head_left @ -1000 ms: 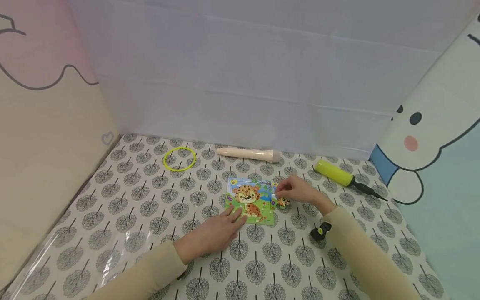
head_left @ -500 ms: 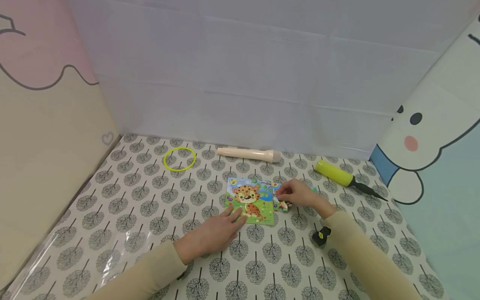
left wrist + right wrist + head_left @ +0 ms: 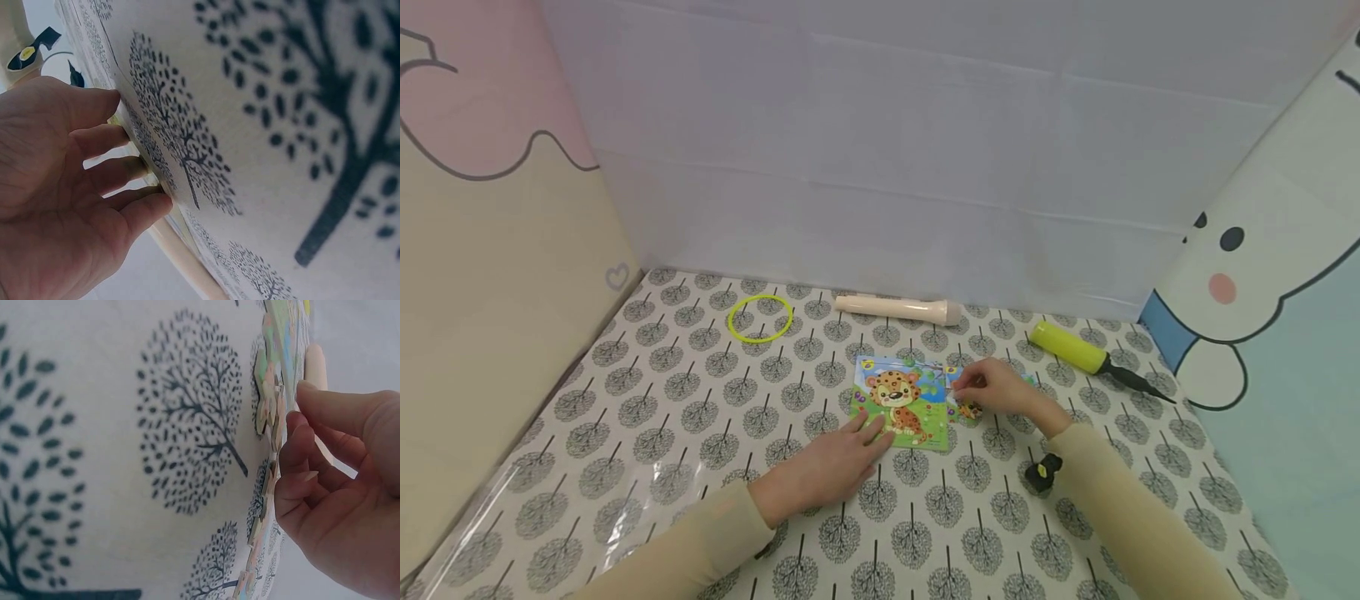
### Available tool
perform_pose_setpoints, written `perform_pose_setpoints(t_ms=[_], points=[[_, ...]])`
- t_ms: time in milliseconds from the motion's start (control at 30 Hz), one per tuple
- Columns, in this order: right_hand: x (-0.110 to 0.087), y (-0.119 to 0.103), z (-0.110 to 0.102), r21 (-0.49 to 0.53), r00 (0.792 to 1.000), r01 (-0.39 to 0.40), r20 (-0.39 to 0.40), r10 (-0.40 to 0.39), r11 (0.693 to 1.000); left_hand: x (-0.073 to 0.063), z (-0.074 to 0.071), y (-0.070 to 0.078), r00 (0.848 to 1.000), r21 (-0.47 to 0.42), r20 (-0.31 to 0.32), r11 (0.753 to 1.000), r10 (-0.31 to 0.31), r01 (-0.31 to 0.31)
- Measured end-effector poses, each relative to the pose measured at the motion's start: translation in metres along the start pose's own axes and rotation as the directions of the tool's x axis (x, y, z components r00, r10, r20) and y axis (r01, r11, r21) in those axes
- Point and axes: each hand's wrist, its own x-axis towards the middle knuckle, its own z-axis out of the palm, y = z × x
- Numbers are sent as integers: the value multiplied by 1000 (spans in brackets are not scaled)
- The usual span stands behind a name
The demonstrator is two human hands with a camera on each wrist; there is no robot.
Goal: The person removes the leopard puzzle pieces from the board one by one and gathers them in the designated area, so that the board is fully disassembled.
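A leopard picture card (image 3: 898,400) lies flat on the patterned tablecloth in the head view. My left hand (image 3: 835,458) rests its outstretched fingertips on the card's lower left edge. Right of the card are jigsaw puzzle pieces (image 3: 970,411) with a matching leopard print, partly covered by my right hand (image 3: 996,387). That hand's thumb and index finger come together over the pieces and appear to pinch one; the fingers hide most of it. In the right wrist view, loose-edged puzzle pieces (image 3: 269,403) lie beside the curled fingers.
Behind the card lies a pale flashlight-shaped stick (image 3: 895,308). A yellow-green ring (image 3: 731,327) is at the back left. To the right rests a yellow hand pump (image 3: 1067,347) with a black nozzle. A pale curtain (image 3: 887,167) closes off the back.
My right hand has shifted slightly right and down, uncovering more of the pieces beside the card. Some green-blue pieces now show beyond that hand. My left hand stays in place.
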Motion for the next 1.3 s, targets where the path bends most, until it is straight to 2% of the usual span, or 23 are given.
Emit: perform_pose_setpoints(t_ms=[200, 500, 867, 1300], points=[[5, -3, 0, -42, 999, -46, -10, 45, 998, -1, -1, 0, 1000, 2, -1, 1000, -4, 4], [19, -16, 6, 9, 1000, 12, 26, -13, 1000, 0, -2, -2, 1000, -8, -16, 1000, 8, -8], [34, -24, 23, 17, 998, 54, 9, -54, 998, 1, -2, -2, 1000, -3, 4, 1000, -2, 2], [51, -38, 45, 17, 1000, 1, -3, -1, 1000, 0, -2, 0, 1000, 19, 4, 1000, 4, -5]])
